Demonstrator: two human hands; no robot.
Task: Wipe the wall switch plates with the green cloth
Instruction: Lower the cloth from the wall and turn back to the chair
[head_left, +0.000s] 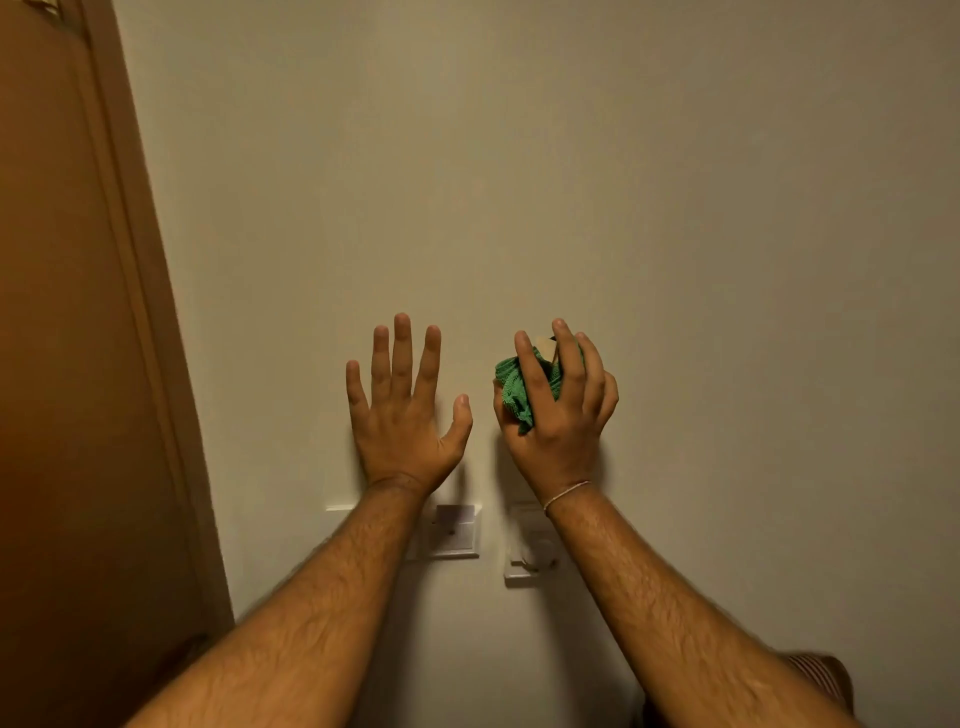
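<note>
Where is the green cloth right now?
In the head view, the green cloth is bunched in the right hand, held against the wall, above the switch plates and beside the open left hand.

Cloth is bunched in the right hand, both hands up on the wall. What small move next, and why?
Probably lower the right hand with the green cloth onto the switch plate under that wrist: both hands sit above the plates, and no plate is being touched.

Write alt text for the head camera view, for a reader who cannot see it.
Two bare hands are raised against a plain wall: the right hand grips a bunched green cloth, the left hand is open with fingers spread. White switch plates sit lower on the wall, partly behind the forearms; a brown door stands at left.
</note>
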